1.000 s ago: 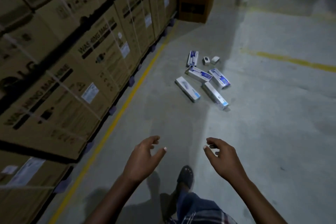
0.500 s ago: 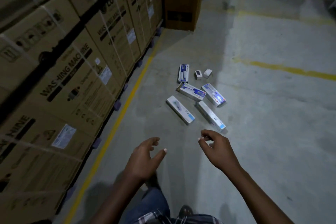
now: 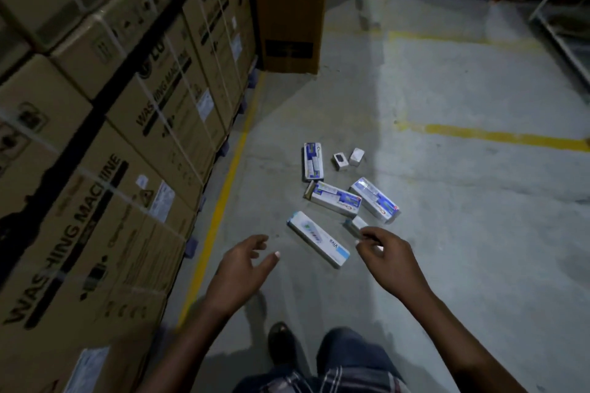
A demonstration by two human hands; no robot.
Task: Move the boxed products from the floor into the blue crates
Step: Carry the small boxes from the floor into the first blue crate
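Note:
Several white-and-blue product boxes lie scattered on the concrete floor. The nearest long white box (image 3: 317, 242) lies diagonally between my hands. Another long box (image 3: 356, 225) is mostly hidden behind my right hand. Beyond them lie a blue-printed box (image 3: 335, 198), a second one (image 3: 375, 199) and an upright-lying one (image 3: 313, 161). Two small boxes (image 3: 348, 159) sit at the far end. My left hand (image 3: 242, 268) hovers with relaxed fingers, holding nothing. My right hand (image 3: 389, 257) hovers with loosely curled fingers, empty. No blue crate is in view.
Stacked cardboard washing-machine cartons (image 3: 121, 137) on pallets line the left side, behind a yellow floor line (image 3: 223, 198). A tall brown carton (image 3: 290, 9) stands ahead. Another yellow line (image 3: 491, 135) crosses the floor on the right. My shoe (image 3: 281, 344) is below.
The boxes have come closer in view as I walk toward them. My right hand now overlaps the near long box; both hands stay empty and outstretched.

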